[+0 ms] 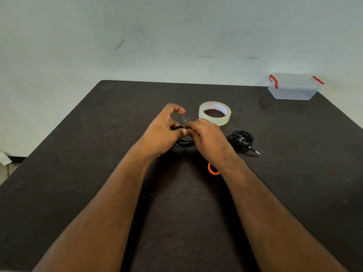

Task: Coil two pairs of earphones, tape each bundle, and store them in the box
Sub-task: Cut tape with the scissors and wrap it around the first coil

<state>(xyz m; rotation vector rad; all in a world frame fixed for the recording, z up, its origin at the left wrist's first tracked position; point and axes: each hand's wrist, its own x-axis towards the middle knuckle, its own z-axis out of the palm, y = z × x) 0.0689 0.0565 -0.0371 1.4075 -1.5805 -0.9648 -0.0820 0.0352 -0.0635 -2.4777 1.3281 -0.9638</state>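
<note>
**Mira:** Head view looks down on a dark table [98,173]. Which step is this, do you think?

**Jon:** Taping the first bundle, I'd say. Both hands meet over the middle of the table. The left hand [167,130] pinches a black earphone coil [183,143] between thumb and fingers, and the right hand [206,136] is closed on the same coil from the other side. A scrap of clear tape [184,119] stands up just above where the fingertips meet.

**Mira:** Is the tape already stuck to the cable?

**Jon:** Too small and too clear to tell. It looks attached at its lower end, but that's a guess.

**Mira:** And the other pair?

**Jon:** The second earphones [242,139] lie on the table just right of the right hand, loosely coiled, plug pointing outward, no tape that I can see. The tape roll [215,113] sits flat just beyond the hands. Something orange [212,170] peeks out under the right wrist; probably a scissor handle, but it's mostly hidden.

**Mira:** The box?

**Jon:** The clear box [293,87] with red clips is at the far right corner, lid on, well apart from everything.

**Mira:** So next?

**Jon:** Likely folding the loose tape end round the strands while the left pinch keeps the loops together; let go early and they may spring open.
</note>
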